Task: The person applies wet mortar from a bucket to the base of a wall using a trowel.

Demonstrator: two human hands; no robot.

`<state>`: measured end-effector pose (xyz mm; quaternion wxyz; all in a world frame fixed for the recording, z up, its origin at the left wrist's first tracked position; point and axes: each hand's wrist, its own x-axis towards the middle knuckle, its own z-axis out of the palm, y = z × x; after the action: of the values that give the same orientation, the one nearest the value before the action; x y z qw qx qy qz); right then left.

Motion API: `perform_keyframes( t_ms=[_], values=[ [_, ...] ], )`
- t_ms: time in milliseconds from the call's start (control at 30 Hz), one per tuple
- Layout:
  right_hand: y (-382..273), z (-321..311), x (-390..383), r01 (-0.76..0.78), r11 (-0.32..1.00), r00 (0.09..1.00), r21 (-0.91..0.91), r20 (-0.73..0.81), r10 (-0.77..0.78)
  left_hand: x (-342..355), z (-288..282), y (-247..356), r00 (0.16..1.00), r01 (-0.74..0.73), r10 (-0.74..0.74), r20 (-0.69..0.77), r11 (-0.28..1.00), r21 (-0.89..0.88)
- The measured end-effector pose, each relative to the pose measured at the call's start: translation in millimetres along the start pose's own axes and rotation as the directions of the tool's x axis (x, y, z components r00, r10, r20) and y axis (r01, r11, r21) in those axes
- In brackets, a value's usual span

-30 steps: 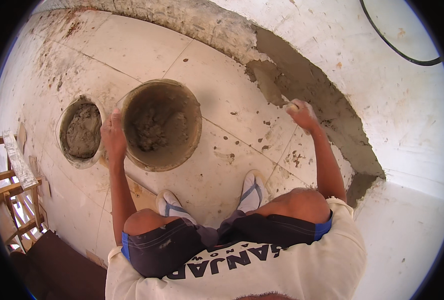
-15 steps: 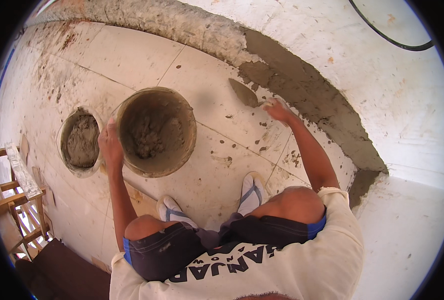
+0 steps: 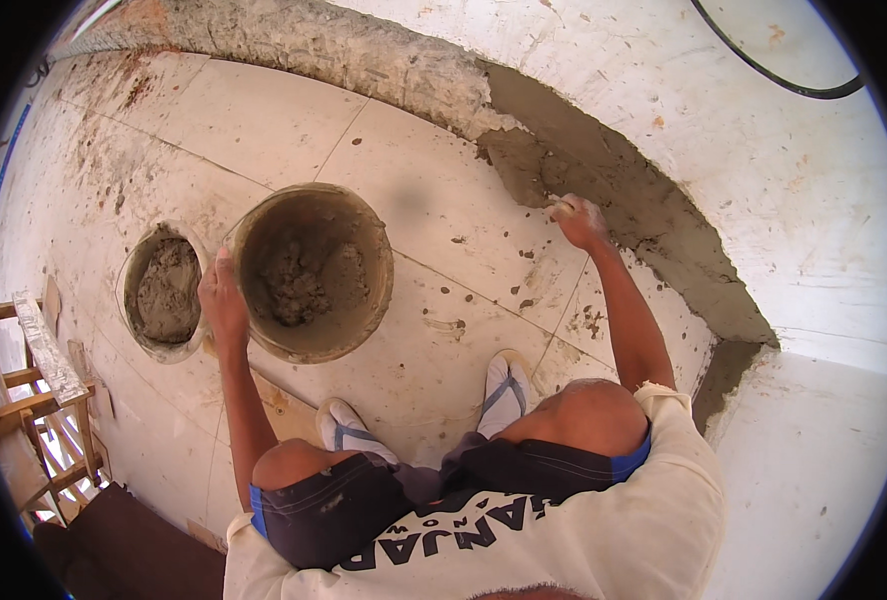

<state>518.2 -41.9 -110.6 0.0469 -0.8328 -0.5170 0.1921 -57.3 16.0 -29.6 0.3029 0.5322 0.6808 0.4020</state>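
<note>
Hands (image 3: 226,305) (image 3: 582,223) closed on bucket (image 3: 374,240), trowel (image 3: 520,178)

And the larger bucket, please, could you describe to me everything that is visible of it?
The larger bucket is round and wide-mouthed, its dull grey-brown inner wall smeared with mortar and its rim crusted. Wet-looking, lumpy mortar lies inside. The mouth faces the camera; whether it is tipped, I cannot tell. It is over the pale floor, right of the smaller bucket. The left hand is at its left edge. Its material is unclear.
</note>
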Motion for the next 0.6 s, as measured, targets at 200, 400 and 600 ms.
perform_keyframes(
  t_ms=[200,400,600],
  values=[
    [-6,-21,-21,-0.068,0.998,0.995,-0.002,-0.074,0.068,2,-1,0,1.0,-0.015,0.016,0.014,0.999,-0.032],
    [-6,-35,-41,-0.023,0.994,0.98,-0.109,-0.199,0.001,7,-1,-7,0.999,-0.036,0.036,-0.007,0.999,-0.002],
    [-26,-60,-72,0.168,0.969,0.92,-0.181,-0.323,-0.22,9,1,-2,1.0,-0.016,0.016,-0.008,0.999,0.033]
  ],
)
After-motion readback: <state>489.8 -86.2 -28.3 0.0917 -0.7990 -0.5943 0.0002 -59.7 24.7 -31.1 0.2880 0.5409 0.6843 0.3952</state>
